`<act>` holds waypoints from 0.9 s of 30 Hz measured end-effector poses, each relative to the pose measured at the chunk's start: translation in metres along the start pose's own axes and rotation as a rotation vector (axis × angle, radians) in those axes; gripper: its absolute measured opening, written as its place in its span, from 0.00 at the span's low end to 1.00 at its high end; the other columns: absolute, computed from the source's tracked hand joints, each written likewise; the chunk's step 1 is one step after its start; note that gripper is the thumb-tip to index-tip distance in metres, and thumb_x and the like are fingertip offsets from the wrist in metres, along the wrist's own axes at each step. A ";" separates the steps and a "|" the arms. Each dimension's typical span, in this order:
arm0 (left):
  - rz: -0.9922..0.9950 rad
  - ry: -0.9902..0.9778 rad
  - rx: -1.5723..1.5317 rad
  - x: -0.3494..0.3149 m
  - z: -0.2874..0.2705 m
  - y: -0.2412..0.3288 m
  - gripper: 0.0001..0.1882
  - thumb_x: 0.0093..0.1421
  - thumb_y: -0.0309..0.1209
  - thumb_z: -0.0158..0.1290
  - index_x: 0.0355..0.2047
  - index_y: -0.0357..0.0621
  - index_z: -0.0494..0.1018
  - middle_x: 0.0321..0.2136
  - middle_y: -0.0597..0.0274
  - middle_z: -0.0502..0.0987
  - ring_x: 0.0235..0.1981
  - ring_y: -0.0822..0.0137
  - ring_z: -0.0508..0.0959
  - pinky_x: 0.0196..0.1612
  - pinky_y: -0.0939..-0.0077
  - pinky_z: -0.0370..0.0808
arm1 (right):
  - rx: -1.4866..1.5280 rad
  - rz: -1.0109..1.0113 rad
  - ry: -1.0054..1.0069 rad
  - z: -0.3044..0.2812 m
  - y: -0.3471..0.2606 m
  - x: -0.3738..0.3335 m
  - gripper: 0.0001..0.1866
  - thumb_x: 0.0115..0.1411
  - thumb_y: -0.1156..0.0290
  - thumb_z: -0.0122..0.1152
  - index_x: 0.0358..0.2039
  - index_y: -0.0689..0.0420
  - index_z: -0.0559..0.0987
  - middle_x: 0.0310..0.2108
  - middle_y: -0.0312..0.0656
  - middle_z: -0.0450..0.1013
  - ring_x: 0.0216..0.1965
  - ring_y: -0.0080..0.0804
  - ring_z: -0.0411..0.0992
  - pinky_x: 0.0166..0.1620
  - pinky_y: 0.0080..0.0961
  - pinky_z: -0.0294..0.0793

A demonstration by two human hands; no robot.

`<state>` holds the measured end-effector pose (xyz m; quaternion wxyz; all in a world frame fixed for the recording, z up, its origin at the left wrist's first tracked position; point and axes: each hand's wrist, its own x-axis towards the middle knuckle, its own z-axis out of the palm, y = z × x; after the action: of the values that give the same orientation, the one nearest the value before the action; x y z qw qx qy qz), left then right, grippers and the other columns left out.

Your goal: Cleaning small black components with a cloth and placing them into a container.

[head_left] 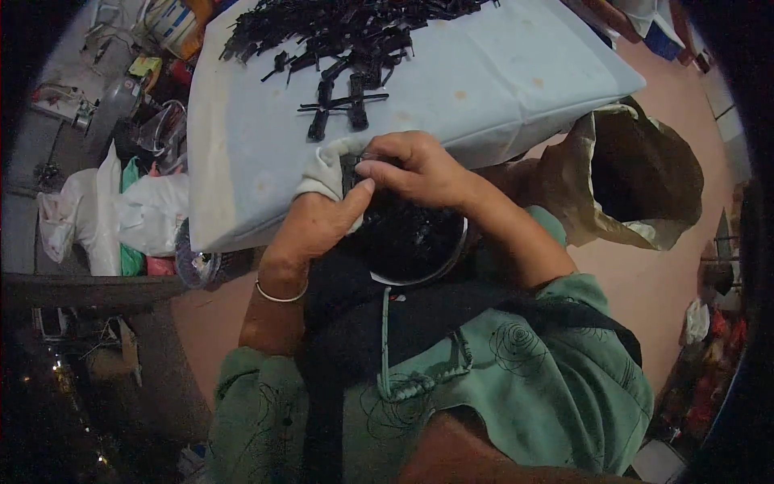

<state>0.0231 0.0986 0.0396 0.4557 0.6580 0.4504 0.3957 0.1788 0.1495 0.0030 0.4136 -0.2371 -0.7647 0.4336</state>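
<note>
Both hands point(318, 222) point(423, 171) gripping black part point(350, 172), seemingly | pale-covered table point(484, 89) | pink floor point(617, 282), brown sack point(560, 181)

The right hand point(415, 169) partly hides the dark piece point(350, 169) (its details too small to tell).

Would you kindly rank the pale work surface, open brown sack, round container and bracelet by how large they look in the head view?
Largest to smallest:
1. Pale work surface
2. Open brown sack
3. Round container
4. Bracelet
</note>
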 end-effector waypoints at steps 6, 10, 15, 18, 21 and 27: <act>-0.047 0.100 -0.079 -0.003 -0.004 -0.003 0.14 0.53 0.24 0.41 0.41 0.37 0.62 0.29 0.63 0.67 0.29 0.76 0.67 0.32 0.84 0.66 | 0.171 0.035 -0.046 -0.002 -0.007 -0.002 0.12 0.59 0.66 0.45 0.26 0.62 0.69 0.19 0.31 0.62 0.23 0.17 0.58 0.26 0.18 0.61; -0.112 0.162 -0.322 -0.001 -0.010 -0.009 0.12 0.54 0.24 0.39 0.40 0.38 0.63 0.25 0.67 0.66 0.22 0.81 0.64 0.24 0.87 0.64 | 0.127 0.121 -0.081 -0.008 -0.011 -0.003 0.12 0.60 0.65 0.43 0.27 0.62 0.68 0.18 0.30 0.59 0.23 0.17 0.56 0.26 0.18 0.60; -0.031 0.134 -0.078 -0.004 -0.006 -0.002 0.12 0.54 0.24 0.38 0.40 0.39 0.62 0.24 0.68 0.66 0.21 0.81 0.63 0.23 0.88 0.63 | 0.133 0.054 -0.128 0.004 -0.006 -0.003 0.15 0.61 0.64 0.42 0.24 0.61 0.66 0.17 0.29 0.55 0.22 0.16 0.52 0.25 0.19 0.58; -0.023 0.146 0.028 -0.007 -0.004 -0.003 0.12 0.54 0.24 0.38 0.41 0.39 0.61 0.24 0.68 0.66 0.22 0.79 0.64 0.24 0.86 0.65 | 0.104 0.080 -0.181 0.001 -0.011 -0.002 0.15 0.61 0.64 0.42 0.22 0.61 0.65 0.16 0.29 0.55 0.22 0.16 0.52 0.25 0.18 0.58; 0.021 0.170 0.069 -0.007 -0.003 -0.009 0.13 0.54 0.25 0.39 0.41 0.39 0.61 0.26 0.66 0.65 0.26 0.77 0.66 0.29 0.83 0.66 | 0.143 0.137 -0.171 0.004 -0.013 -0.002 0.15 0.61 0.65 0.42 0.22 0.61 0.65 0.15 0.29 0.55 0.22 0.16 0.52 0.25 0.18 0.58; 0.238 0.149 0.348 -0.002 -0.003 -0.025 0.15 0.53 0.27 0.40 0.42 0.36 0.60 0.30 0.54 0.67 0.32 0.65 0.67 0.38 0.74 0.66 | 0.148 0.125 -0.054 0.019 -0.008 -0.005 0.14 0.61 0.66 0.42 0.21 0.61 0.65 0.15 0.30 0.55 0.22 0.16 0.53 0.26 0.19 0.59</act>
<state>0.0138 0.1021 0.0166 0.2507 0.7441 0.4634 0.4108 0.1653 0.1331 0.0022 0.3812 -0.2415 -0.7251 0.5202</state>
